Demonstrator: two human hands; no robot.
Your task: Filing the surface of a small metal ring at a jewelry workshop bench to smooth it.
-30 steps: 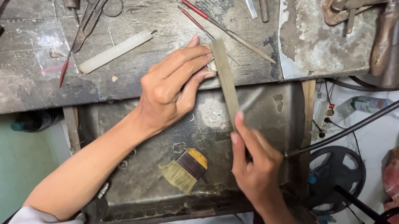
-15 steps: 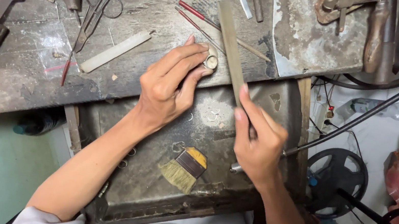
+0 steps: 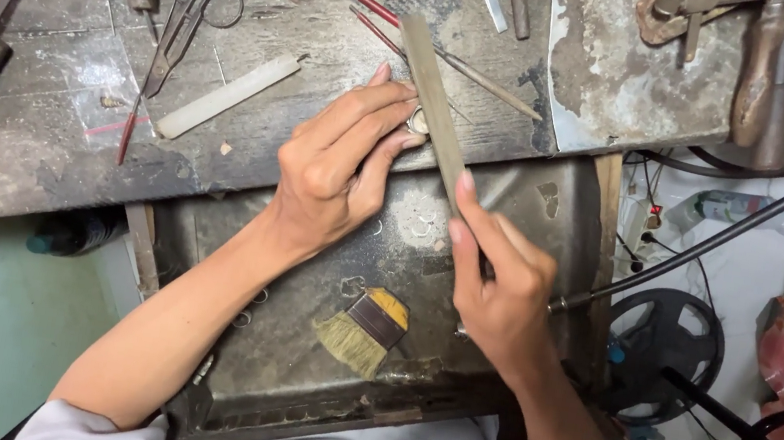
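Grey and flat, a long metal file [image 3: 435, 105] lies slanted across the front edge of the scratched dark workbench [image 3: 33, 183]. The right hand [image 3: 499, 285] has its fingers curled tight round the near end of the file, with the pointing finger stretched along the top. The left hand [image 3: 345, 158] rests on the front edge of the bench. Its fingers are bent and pinch a small round silvery ring [image 3: 418, 121], which touches the side of the file.

Below the hands sits a grey metal tray [image 3: 556, 201] under the bench edge. A small brush with yellow bristles [image 3: 362, 329] lies in the tray, near its front. Back on the bench, near the left end, lie a pair of steel scissors [image 3: 181, 21] and a pale flat stick [image 3: 227, 95]. Two thin red-handled tools [image 3: 383, 22] lie just behind the file, near the back edge
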